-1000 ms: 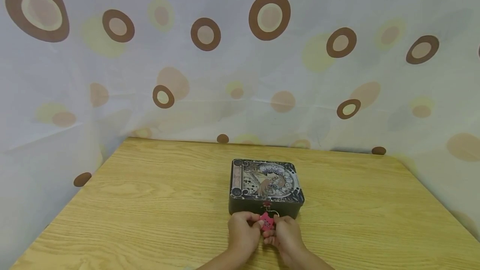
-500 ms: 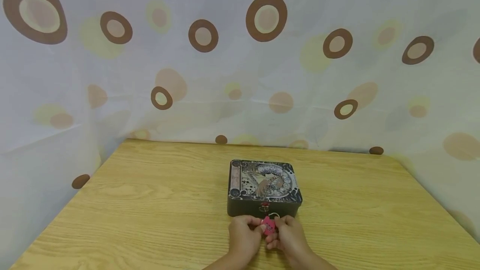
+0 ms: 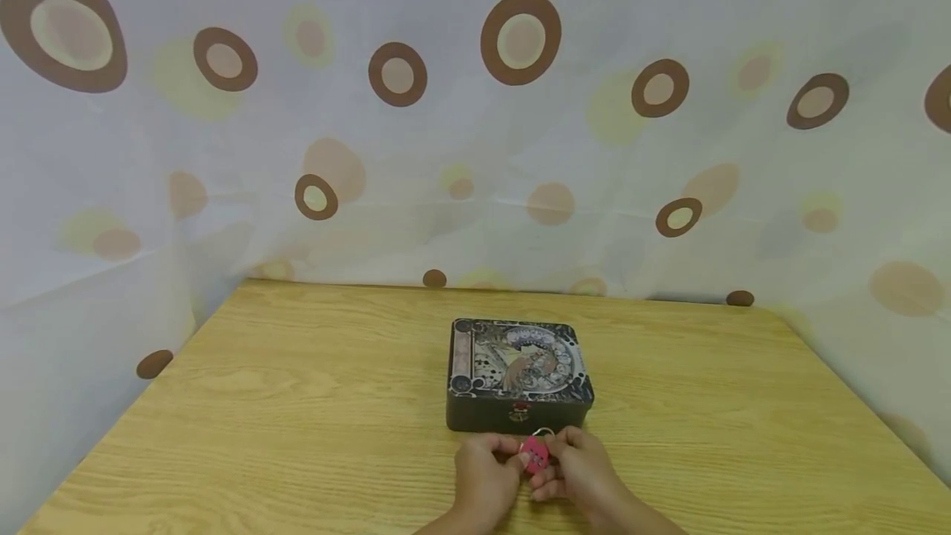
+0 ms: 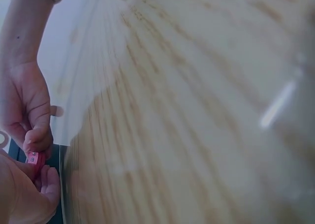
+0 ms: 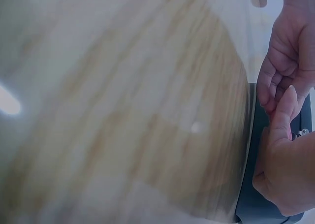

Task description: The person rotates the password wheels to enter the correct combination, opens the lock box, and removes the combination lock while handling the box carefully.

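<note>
A pink combination padlock (image 3: 535, 454), its silver shackle arching up, is held between both hands just in front of a dark tin box (image 3: 513, 414). My left hand (image 3: 483, 481) pinches the lock body from the left with thumb and index finger. From the right, my right hand (image 3: 587, 469) pinches it near the shackle, the other fingers curled beneath. The box has a printed picture lid, down flat, and a small metal clasp (image 3: 519, 412) on its front, apart from the lock. Only one side of the padlock (image 4: 35, 159) shows in the left wrist view.
The box stands on a wood-grain table (image 3: 297, 403), right of the middle. Behind and at both sides hangs a pale curtain (image 3: 446, 147) with brown and beige circles.
The padlock, overlapping the clasp a second ago, has come away towards the person, clear of the box front. Both hands moved back slightly with it. The head view shifted a little.
</note>
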`<state>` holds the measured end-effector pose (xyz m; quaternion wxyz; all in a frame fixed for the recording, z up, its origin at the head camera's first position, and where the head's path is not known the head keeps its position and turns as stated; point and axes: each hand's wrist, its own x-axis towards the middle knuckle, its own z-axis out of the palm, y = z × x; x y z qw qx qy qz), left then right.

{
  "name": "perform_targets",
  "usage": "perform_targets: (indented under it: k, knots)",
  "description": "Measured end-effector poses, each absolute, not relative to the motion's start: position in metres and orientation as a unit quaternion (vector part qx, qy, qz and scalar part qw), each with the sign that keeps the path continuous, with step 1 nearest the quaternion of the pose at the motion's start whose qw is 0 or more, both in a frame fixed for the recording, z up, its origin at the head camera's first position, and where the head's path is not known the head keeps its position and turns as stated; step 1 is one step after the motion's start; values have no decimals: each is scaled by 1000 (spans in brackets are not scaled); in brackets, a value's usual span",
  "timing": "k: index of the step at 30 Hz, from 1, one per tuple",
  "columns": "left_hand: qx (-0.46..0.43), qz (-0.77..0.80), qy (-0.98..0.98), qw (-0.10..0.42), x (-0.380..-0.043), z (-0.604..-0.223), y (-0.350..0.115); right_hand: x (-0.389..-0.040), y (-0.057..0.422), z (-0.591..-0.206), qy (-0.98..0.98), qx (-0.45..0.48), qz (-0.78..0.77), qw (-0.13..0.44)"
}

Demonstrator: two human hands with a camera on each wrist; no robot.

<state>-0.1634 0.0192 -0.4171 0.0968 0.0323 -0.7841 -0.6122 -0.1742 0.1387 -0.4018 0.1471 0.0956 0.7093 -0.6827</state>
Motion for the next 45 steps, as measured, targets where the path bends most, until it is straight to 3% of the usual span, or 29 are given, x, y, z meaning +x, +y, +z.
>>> perform_targets:
  k: [18,29,45]
  knots:
    - [19,-640,-766,52,-160,-421,29,-176,170,-395,730,-18,-641,238]
    - [46,-703,-709,13,-158,-421,41,-175,181,-399,788,-58,-588,173]
    - [32,-702,-711,-30,-161,-423,68,-162,200,-398,818,34,-558,134]
